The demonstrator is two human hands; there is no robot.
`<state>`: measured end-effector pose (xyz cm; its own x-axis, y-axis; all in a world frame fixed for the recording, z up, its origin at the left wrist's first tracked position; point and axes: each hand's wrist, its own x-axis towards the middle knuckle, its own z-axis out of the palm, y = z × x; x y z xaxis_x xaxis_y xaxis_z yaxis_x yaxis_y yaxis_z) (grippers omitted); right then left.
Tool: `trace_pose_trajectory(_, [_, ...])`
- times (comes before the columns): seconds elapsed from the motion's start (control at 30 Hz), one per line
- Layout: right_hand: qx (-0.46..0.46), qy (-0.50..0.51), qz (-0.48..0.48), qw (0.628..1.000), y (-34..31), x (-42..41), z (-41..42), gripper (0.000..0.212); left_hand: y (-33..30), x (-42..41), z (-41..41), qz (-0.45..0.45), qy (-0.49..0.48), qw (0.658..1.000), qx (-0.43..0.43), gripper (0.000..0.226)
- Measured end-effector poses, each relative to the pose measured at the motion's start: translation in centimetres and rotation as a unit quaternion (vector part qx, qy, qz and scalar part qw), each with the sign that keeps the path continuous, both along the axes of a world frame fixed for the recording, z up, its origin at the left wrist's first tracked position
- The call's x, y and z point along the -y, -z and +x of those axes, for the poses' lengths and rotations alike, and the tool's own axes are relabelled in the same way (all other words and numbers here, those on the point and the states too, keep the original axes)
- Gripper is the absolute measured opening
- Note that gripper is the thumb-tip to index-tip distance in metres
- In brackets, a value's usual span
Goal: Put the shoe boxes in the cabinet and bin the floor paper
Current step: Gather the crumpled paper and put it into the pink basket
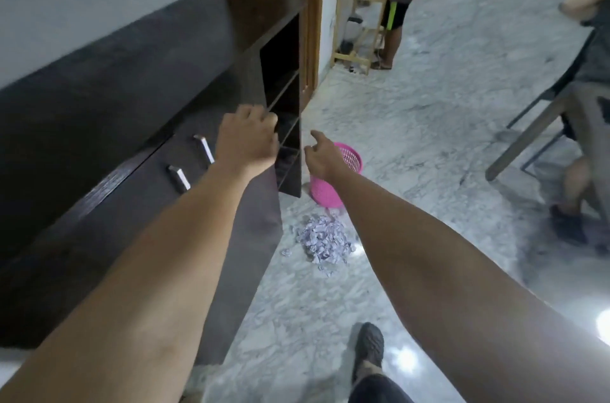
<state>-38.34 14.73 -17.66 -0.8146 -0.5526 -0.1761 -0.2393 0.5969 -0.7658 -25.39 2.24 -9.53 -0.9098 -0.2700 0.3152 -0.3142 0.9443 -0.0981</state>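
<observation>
The left hand point(246, 138) curls closed on the edge of the dark wood-grain cabinet point(138, 79), beside its open shelves. The right hand point(325, 155) hangs open, fingers loose, empty. Crumpled white paper scraps point(325, 242) lie heaped on glossy marble floor point(429, 105), near a pink perforated plastic bin point(330, 186) (tilted).

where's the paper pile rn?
Head view: the crumpled paper pile lies on the marble floor at lower centre, just in front of the pink basket and right of the dark cabinet's open door.
</observation>
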Motion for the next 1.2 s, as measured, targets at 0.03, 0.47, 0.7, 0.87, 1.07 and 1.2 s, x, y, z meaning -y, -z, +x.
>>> trace_pose_trajectory(0.03, [0.003,0.009,0.018,1.0,1.1,-1.7,-1.7,0.06,1.8,-1.2,-1.9,0.025,0.009,0.999,0.023,0.034])
trace_pose_trajectory(0.47, [0.069,-0.005,0.251,0.966,32.8,-13.3,-17.5,0.051,40.9,-7.5,-16.2,0.258,-0.079,0.901,0.34,0.043])
trace_pose_trajectory(0.7, [0.1,-0.03,0.318,0.943,62.2,-10.8,-20.0,0.049,72.0,-2.4,-18.6,0.244,-0.05,0.877,0.412,0.075])
trace_pose_trajectory(0.87, [0.008,-0.018,0.314,0.949,79.7,-6.7,-22.5,0.053,89.3,2.9,-23.6,0.219,0.034,0.92,0.322,0.085])
trace_pose_trajectory(1.07, [-0.13,-0.075,0.342,0.928,89.8,-2.3,-25.3,0.077,99.4,5.9,-29.9,0.139,0.154,0.951,0.228,0.077])
trace_pose_trajectory(1.2, [-0.149,-0.103,0.356,0.917,92.8,-1.8,-26.5,0.067,101.5,5.9,-31.7,0.132,0.218,0.94,0.228,0.061])
